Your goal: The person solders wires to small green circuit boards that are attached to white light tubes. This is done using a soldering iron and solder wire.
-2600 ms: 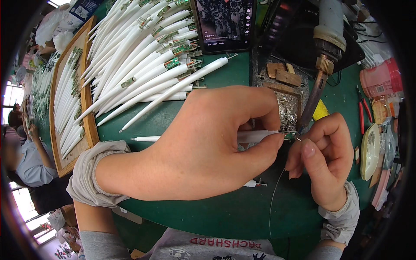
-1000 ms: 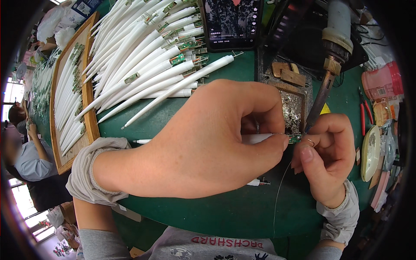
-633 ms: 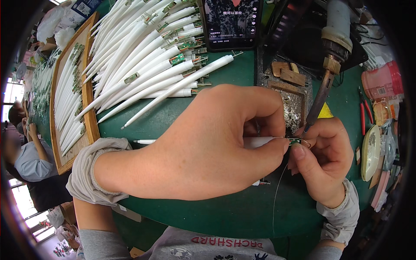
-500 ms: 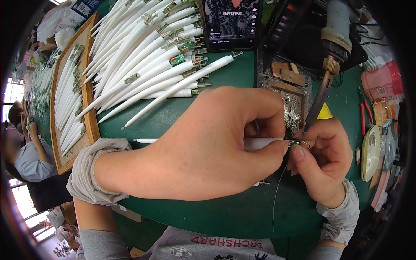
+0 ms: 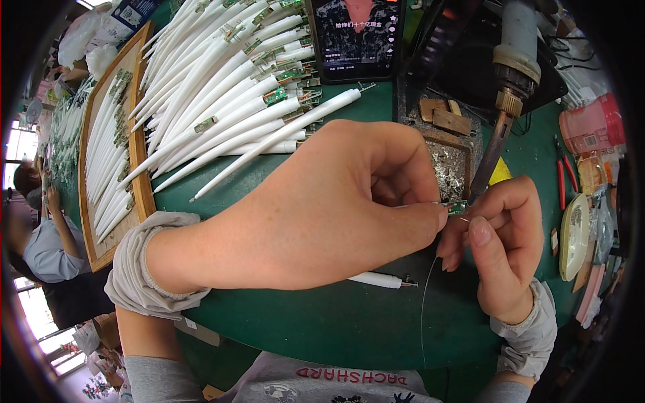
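My left hand (image 5: 322, 208), closed, pinches a small green circuit board (image 5: 457, 207) between thumb and fingers. Whatever the board is joined to is hidden behind that hand. Just right of the board is the tip of a soldering iron (image 5: 494, 144), which slants down from above. Beside it, my right hand (image 5: 507, 235) is closed, pinching the end of a thin solder wire (image 5: 422, 316) that trails down over the table. Below my left hand lies a white tapered tube (image 5: 379, 279) with thin leads at its end.
A large pile of white tapered tubes (image 5: 228, 101) with green boards lies at the back left, beside a wood-edged tray (image 5: 146, 181). Behind my hands are a phone (image 5: 356, 40) and a metal-flecked solder tray (image 5: 451, 164). Red-handled pliers (image 5: 563, 174) and a pale dish (image 5: 575, 235) sit right.
My left hand has risen slightly, bringing the board up to the iron's tip. The right thumb has come away from the board. More of the tube below now shows.
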Tool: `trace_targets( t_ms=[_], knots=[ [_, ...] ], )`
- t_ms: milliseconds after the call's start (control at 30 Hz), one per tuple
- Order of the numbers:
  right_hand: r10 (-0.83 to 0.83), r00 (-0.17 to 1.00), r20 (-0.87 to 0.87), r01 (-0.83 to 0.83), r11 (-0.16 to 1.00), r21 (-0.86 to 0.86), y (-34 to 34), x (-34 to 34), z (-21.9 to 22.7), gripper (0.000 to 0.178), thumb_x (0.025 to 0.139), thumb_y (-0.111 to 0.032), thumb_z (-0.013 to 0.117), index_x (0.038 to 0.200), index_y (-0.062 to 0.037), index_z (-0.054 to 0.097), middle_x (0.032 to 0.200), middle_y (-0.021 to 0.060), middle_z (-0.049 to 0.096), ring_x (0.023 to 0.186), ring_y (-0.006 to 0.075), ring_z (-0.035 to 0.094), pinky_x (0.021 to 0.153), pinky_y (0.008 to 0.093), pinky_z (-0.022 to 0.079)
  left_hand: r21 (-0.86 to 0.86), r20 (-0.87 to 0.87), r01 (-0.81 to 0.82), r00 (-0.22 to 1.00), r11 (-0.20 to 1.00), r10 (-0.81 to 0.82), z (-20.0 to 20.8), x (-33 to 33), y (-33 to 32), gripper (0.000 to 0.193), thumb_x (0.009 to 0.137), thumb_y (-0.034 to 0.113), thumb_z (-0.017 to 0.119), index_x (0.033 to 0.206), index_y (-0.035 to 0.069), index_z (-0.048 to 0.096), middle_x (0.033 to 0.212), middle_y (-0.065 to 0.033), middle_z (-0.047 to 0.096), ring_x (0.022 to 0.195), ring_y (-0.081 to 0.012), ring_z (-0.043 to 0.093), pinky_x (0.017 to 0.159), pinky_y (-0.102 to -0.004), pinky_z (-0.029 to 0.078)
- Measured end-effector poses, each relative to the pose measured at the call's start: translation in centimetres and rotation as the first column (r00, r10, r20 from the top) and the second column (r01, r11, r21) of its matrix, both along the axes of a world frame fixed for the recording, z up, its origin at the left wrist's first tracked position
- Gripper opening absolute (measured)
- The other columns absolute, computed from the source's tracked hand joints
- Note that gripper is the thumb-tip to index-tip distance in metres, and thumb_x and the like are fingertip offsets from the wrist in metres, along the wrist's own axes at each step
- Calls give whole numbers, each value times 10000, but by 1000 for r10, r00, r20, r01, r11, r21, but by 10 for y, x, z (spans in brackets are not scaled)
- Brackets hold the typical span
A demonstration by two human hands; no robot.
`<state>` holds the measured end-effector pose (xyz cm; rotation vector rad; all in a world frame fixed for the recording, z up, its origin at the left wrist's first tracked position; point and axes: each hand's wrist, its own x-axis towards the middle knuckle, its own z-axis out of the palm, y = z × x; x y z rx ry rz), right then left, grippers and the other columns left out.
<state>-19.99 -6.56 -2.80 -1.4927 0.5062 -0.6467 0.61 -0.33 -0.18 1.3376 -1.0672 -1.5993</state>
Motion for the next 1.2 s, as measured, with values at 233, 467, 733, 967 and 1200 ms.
trace_targets(
  t_ms=[233,467,733,967,1200],
  knots=[
    [-39,999,20,40,999,-33,1,2,1,174,916,-45,512,1010,28,386,784,115,589,602,70,536,544,173,448,-23,-46,-11,999,1000,10,2,0,0,97,834,-10,656,880,15,576,825,-4,613,755,-26,563,636,-168,440],
    [-63,998,2,63,997,-47,3,3,2,172,913,-37,514,1009,28,387,773,116,591,606,77,545,538,178,457,-37,-78,0,997,999,-3,0,-1,-2,90,836,-9,653,878,20,579,832,-4,617,764,-27,566,647,-164,443],
    [-73,997,12,73,997,-30,-3,2,-4,157,923,-57,507,998,13,387,760,120,600,581,76,532,532,177,443,62,8,-12,1000,998,11,1,4,-3,79,836,8,656,859,33,585,819,3,614,763,-38,566,673,-183,448],
    [-111,994,-24,112,993,22,-5,5,-6,160,939,-91,506,956,-13,367,686,106,581,526,64,487,495,172,401,64,46,20,999,998,-23,4,1,-2,88,832,5,656,860,36,579,822,6,612,767,-39,565,675,-178,448],
    [-95,995,-2,95,995,3,-5,5,-11,163,958,-118,485,944,-27,351,614,71,526,466,56,427,440,179,334,54,5,11,1000,998,-11,4,-1,-3,88,832,7,656,873,34,583,826,8,608,775,-38,566,684,-173,452]
  ],
)
